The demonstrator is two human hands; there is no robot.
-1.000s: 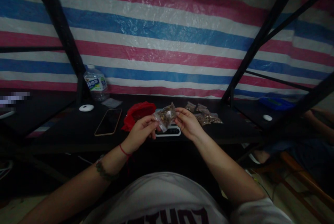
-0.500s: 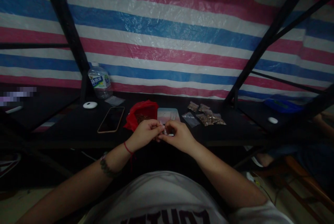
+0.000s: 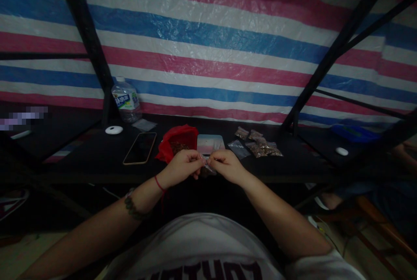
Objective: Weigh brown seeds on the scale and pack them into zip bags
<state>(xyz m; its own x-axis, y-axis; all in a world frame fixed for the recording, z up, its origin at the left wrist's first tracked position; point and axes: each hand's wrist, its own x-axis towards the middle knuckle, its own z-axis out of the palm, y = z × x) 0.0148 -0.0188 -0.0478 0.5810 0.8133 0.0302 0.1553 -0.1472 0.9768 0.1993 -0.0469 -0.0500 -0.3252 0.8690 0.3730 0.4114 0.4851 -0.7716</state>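
Observation:
Between my hands, at the table's front edge, is a small clear plastic bag (image 3: 208, 169) with something brownish in it. My left hand (image 3: 185, 165) pinches one side of its top, and my right hand (image 3: 227, 166) pinches the other. Just behind the left hand lies a red bag (image 3: 166, 142), open, with small brown pieces inside. A pale, flat rectangular thing (image 3: 210, 141) sits behind the hands. To the right are a flat clear bag (image 3: 239, 149) and several filled small bags (image 3: 259, 148).
A phone (image 3: 140, 148) lies left of the red bag. Further back are a white oval thing (image 3: 114, 130), a large plastic bottle (image 3: 126, 101) and a clear packet (image 3: 145, 125). Black posts (image 3: 87, 32) frame a striped sheet (image 3: 208, 54). A person's arm shows at far right.
My hands have turned the small bag so more of it shows below the fingers. The right hand's fingers have closed onto its top edge. The other things lie where they were.

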